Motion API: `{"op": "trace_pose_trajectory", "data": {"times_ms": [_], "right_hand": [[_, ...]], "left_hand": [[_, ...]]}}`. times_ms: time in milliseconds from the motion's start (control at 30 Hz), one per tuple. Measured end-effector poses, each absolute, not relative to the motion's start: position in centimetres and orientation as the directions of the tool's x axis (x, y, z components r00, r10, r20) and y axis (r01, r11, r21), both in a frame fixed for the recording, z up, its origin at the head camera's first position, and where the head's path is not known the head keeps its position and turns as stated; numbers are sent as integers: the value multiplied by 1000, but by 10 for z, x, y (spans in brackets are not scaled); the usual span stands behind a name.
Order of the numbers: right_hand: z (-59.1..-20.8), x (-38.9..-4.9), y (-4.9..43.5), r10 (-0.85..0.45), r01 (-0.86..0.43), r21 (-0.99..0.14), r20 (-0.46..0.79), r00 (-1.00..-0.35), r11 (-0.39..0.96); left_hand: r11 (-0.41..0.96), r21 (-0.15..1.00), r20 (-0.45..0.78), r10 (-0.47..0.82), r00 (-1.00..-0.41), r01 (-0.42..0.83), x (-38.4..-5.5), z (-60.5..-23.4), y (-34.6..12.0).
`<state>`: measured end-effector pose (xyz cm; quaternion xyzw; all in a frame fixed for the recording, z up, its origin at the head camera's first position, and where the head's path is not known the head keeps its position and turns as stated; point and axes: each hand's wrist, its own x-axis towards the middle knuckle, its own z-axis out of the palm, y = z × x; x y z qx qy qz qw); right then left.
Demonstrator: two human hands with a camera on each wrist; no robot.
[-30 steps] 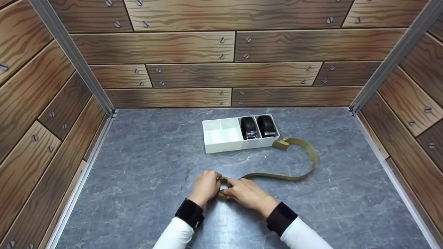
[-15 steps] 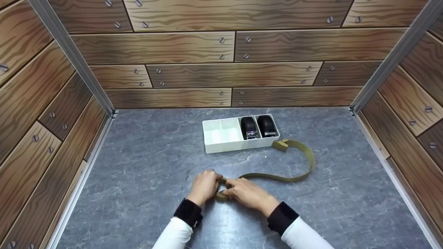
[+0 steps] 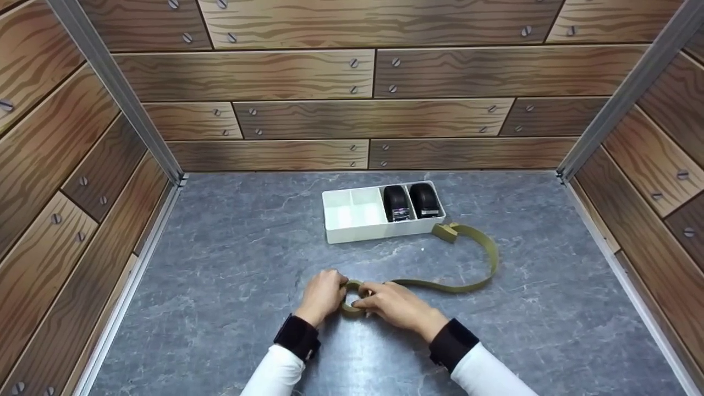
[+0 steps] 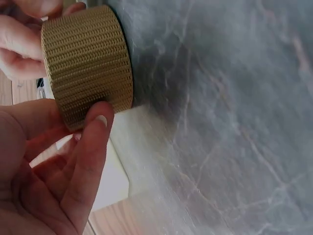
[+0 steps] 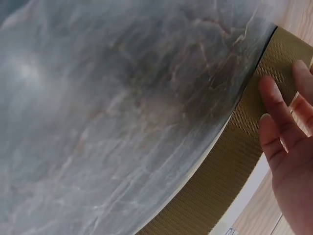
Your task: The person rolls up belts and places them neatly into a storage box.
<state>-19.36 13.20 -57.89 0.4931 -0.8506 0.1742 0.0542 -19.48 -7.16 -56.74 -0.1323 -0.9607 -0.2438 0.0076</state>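
An olive webbing belt (image 3: 494, 258) stands on its edge, bent into a small ring between the two hands. Its tail curves right and back to an olive end piece (image 3: 445, 232) near the tray. My left hand (image 3: 322, 294) pinches the ring's left side; the left wrist view shows the thumb on the ribbed outer face of the webbing (image 4: 90, 58). On the ring's right side, my right hand (image 3: 404, 308) holds the belt where the tail leaves it. In the right wrist view its fingers (image 5: 276, 103) lie against the strap. Part of the ring is hidden by the hands.
Behind the hands stands a white divided tray (image 3: 379, 233). Its two right compartments each hold a coiled black belt (image 3: 395, 199) with a shiny buckle. Wood-patterned walls (image 3: 308, 118) close off the grey marbled surface (image 3: 236, 236) at the back and sides.
Both hands stay close together around the ring, the right hand shifting slightly right. The tail's curve has drawn in a little to the left. The tray has not moved.
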Motion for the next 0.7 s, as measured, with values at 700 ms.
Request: {"op": "trace_pose_trajectory", "data": {"times_ms": [700], "right_hand": [[-578,-195,133,-821,-859,-195,255,-510,473]], "left_hand": [[841,422,35,359,-933,339,-197,-571,-73]]}}
